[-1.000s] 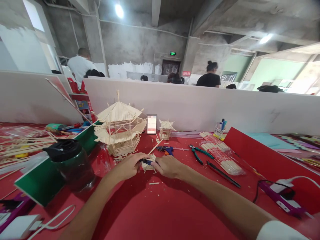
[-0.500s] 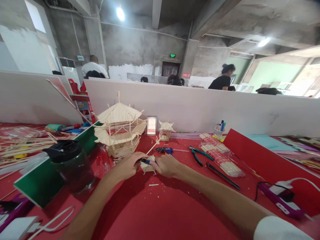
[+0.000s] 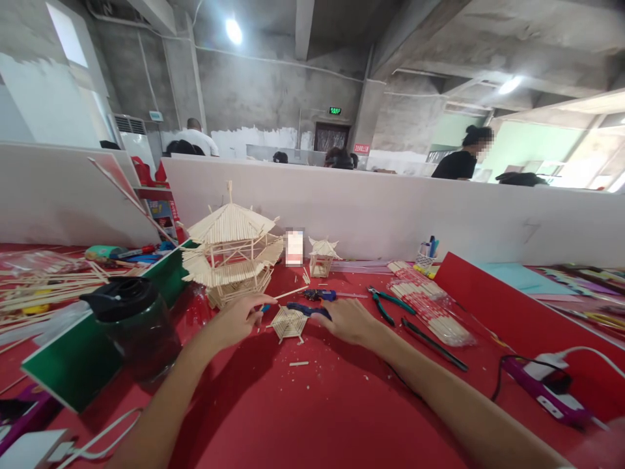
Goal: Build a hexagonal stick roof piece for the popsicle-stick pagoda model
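Observation:
My left hand [image 3: 243,319] is closed on a thin wooden stick [image 3: 291,292] that points up to the right. A small teal bit [image 3: 265,308] shows at its fingertips. My right hand [image 3: 347,320] is closed around a dark blue tool [image 3: 308,310] whose kind I cannot make out. Between the hands, on the red table, lies a small six-sided roof frame [image 3: 289,323] of wooden sticks. Just behind the tool is a blue glue gun [image 3: 321,295] with a clear glue stick in it. A short cut stick [image 3: 299,363] lies in front.
A large stick pavilion [image 3: 232,254] and a small one [image 3: 322,257] stand behind. Green-handled pliers [image 3: 390,305], a black tool [image 3: 434,344] and bagged sticks [image 3: 430,303] lie to the right. At left are a dark bottle [image 3: 139,332] and a green board [image 3: 73,348].
My hands have moved apart from above the roof frame, uncovering it. The right hand has shifted right with the dark blue tool. The stick in my left hand now lies flatter.

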A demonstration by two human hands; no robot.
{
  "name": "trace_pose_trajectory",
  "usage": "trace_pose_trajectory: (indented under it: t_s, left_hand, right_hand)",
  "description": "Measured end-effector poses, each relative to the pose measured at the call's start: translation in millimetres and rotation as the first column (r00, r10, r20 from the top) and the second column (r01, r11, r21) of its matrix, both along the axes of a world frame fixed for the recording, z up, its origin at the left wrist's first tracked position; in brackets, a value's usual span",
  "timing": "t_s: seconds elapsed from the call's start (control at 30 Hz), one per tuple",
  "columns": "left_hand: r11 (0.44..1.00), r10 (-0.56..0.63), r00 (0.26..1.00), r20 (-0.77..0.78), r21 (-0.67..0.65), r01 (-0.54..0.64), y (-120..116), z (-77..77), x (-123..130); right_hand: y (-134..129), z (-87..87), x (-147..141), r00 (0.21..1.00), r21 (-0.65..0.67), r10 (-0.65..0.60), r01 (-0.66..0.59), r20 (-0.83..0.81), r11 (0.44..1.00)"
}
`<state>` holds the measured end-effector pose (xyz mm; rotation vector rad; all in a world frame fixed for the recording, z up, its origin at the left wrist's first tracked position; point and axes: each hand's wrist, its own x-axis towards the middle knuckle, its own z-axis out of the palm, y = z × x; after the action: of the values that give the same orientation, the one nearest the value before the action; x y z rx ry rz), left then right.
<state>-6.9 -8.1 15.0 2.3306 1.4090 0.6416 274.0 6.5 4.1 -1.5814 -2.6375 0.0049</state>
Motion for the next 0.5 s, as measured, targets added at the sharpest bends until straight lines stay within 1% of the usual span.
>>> trace_pose_trajectory:
  t_s: [0.07, 0.1, 0.13, 0.2, 0.27, 0.37, 0.5]
  left_hand:
    - [0.999, 0.029, 0.991, -0.134, 0.023, -0.026, 4, -3.0, -9]
    - [0.998, 0.06, 0.981, -0.186, 0.009, -0.06, 7, -5.9, -13]
    - [0.997, 0.068, 0.97, -0.232, -0.017, -0.074, 9, -9.5, -18]
    - [0.995, 0.081, 0.959, -0.272, -0.036, -0.095, 13, -17.5, -26]
    - [0.994, 0.084, 0.951, -0.297, -0.045, -0.102, 16, -24.0, -31]
    - [0.991, 0.08, 0.942, -0.327, -0.076, -0.11, 16, -26.2, -32]
    - [0.981, 0.097, 0.931, -0.351, -0.124, -0.149, 11, -18.7, -29]
  right_hand:
    - [-2, 1.4, 19, 0.995, 0.03, -0.067, 0.069, -0.067, 0.997]
    - [-2, 0.2, 29, 0.99, 0.048, -0.113, 0.118, -0.089, 0.992]
    - [-1, -2.3, 39, 0.982, 0.067, -0.159, 0.166, -0.098, 0.984]
    - [2, -11.0, 57, 0.963, 0.087, -0.26, 0.265, -0.069, 0.96]
    - [6, -21.9, 71, 0.936, 0.142, -0.352, 0.35, -0.008, 0.926]
    - [9, -35.7, 84, 0.912, 0.144, -0.403, 0.39, 0.078, 0.909]
    - [9, -43.1, 86, 0.904, 0.137, -0.41, 0.394, 0.118, 0.909]
